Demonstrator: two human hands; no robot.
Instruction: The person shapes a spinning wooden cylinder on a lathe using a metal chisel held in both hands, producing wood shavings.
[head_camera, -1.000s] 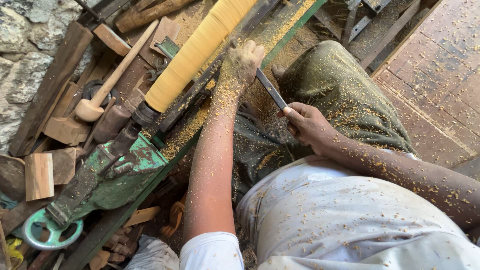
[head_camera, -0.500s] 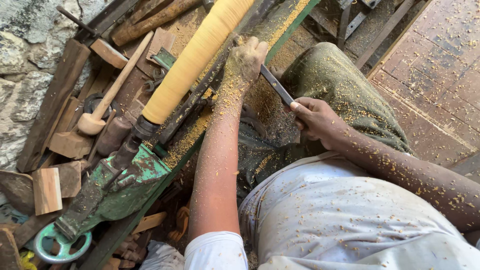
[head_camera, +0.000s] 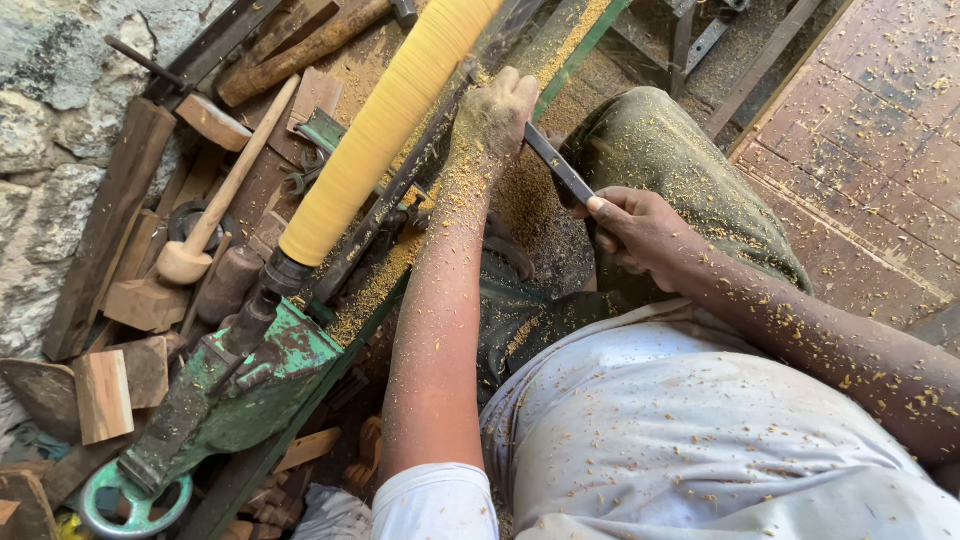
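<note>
— At twelve o'clock from where I'm watching, what's turning?

— A long pale-yellow wooden cylinder (head_camera: 385, 120) sits between the lathe centres, running from eleven o'clock down toward seven, where it meets the worn green cast-iron tailstock (head_camera: 235, 395). I'd judge the rounding largely done: its visible length looks even and smooth, and yellow sawdust (head_camera: 375, 290) lies thick along the dark metal rail (head_camera: 400, 190) beside it. What's left, as far as I can see, is finer shaping near the upper end; that end runs out of view, so I can't say more.

— And my hands?

— My left hand (head_camera: 490, 115), caked in dust, is curled over the rail just beside the cylinder, pinning the front of the flat dark steel chisel (head_camera: 558, 165). The forearm reaches straight up toward twelve. My right hand (head_camera: 635, 230) is closed around the chisel's back end at two o'clock, elbow bent, forearm coming in from four o'clock. I cannot tell whether the tip touches the wood; the left hand hides it.

— Anything else close?

— A light wooden mallet (head_camera: 205, 235) lies among offcut blocks (head_camera: 105, 395) at nine o'clock, well apart from both hands.
</note>
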